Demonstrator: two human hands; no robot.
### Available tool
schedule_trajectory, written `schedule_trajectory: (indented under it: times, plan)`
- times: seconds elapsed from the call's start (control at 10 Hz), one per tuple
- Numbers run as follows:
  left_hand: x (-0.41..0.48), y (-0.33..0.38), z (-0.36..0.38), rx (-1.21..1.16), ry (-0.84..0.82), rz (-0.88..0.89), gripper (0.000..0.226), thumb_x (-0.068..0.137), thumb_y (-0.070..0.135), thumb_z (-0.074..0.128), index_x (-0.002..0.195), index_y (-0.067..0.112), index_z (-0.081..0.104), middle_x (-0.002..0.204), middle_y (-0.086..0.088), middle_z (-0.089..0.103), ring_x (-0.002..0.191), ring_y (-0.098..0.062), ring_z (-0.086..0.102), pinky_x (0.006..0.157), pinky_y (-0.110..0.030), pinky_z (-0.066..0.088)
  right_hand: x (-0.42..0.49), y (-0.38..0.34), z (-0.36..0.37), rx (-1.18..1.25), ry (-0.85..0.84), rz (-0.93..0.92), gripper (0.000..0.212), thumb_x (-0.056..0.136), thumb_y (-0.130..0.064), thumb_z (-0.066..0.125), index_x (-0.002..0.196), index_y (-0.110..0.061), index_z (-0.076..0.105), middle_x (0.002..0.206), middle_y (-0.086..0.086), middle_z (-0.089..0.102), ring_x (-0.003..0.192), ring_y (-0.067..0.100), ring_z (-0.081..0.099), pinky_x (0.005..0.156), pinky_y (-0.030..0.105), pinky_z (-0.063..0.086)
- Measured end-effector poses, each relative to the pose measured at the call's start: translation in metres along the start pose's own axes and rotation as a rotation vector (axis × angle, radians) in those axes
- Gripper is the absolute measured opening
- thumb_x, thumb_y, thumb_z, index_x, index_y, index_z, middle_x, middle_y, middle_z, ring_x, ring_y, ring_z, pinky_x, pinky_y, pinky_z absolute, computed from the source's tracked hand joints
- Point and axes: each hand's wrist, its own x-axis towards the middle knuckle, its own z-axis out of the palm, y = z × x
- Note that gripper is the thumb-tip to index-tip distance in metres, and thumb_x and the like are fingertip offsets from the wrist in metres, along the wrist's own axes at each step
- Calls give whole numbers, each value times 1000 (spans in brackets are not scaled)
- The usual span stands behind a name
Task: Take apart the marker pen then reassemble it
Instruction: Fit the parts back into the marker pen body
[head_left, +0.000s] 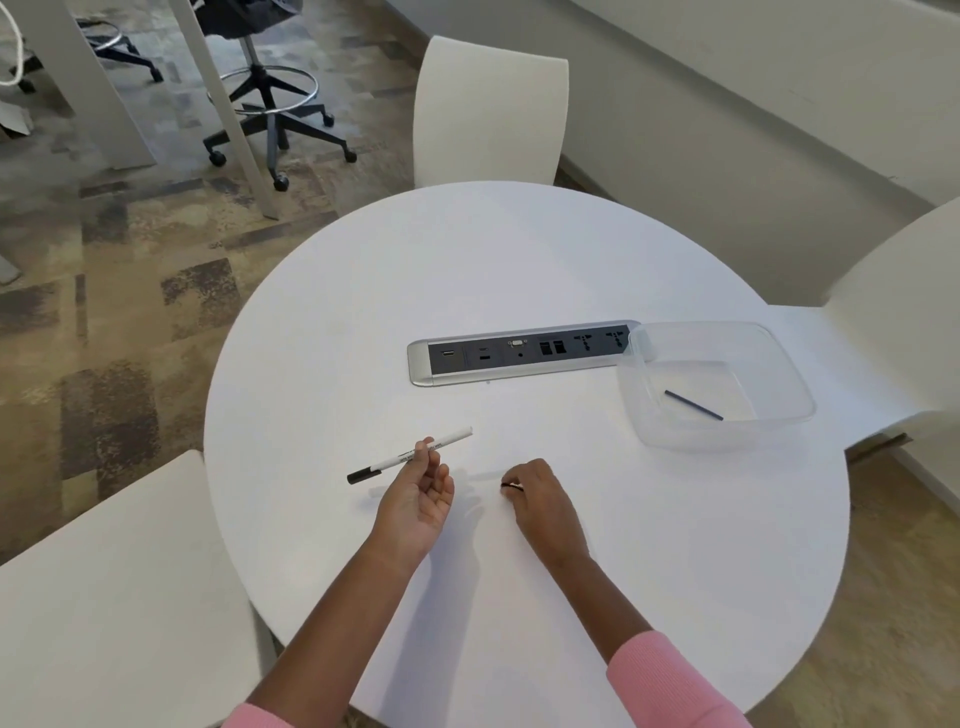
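A: Count — one marker pen (410, 454), pinched in left hand (415, 499), left of the one clear tub (789, 379).
B: Right hand (540, 499) clenched on one small dark piece (510, 485) — one thin rod (693, 405) inside tub.

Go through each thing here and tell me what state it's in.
Marker body: held in left hand, black cap on, far end open.
Right hand: closed on a small dark part.
Plastic tub: uncovered, holds a dark thin rod.
Socket strip: nothing plugged in.
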Motion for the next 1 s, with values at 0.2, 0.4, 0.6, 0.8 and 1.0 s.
schedule_trajectory:
  times: [0.2, 0.4, 0.6, 0.8, 1.0]
  plan:
    - [-1, -11, 8, 20, -51, -32, 13, 89, 20, 55, 81, 15, 64, 47, 7, 64, 42, -4, 59, 45, -13, 51, -9, -8, -22, 513, 264, 247, 10, 86, -10, 57, 94, -12, 63, 85, 6, 67, 67, 13, 60, 62, 20, 48]
    - [-6, -27, 19, 61, -81, -80, 13, 88, 20, 56, 80, 14, 64, 48, 6, 64, 42, -4, 59, 45, -14, 51, -11, -21, -56, 991, 380, 226, 15, 86, -3, 57, 97, -9, 66, 79, 2, 68, 66, 5, 66, 66, 16, 56]
    - [-9, -41, 26, 67, -93, -113, 13, 88, 19, 55, 82, 13, 65, 49, 5, 65, 42, -5, 60, 46, -14, 52, -15, -29, -78, 1199, 416, 163, 15, 86, 2, 56, 89, -10, 65, 83, 5, 68, 71, 7, 70, 65, 15, 55]
    - [-11, -48, 31, 54, -97, -118, 14, 88, 19, 56, 80, 13, 65, 49, 5, 65, 43, -5, 60, 46, -14, 52, -20, -22, -81, 1219, 385, 190, 13, 86, 3, 55, 92, -5, 64, 84, 11, 66, 69, 7, 69, 66, 16, 56]
    - [-12, -52, 35, 50, -99, -118, 14, 89, 19, 55, 81, 13, 65, 49, 5, 65, 43, -5, 60, 46, -14, 52, -22, -19, -88, 1248, 416, 176, 14, 86, 3, 56, 89, -7, 66, 82, 7, 67, 70, 9, 70, 66, 16, 56]
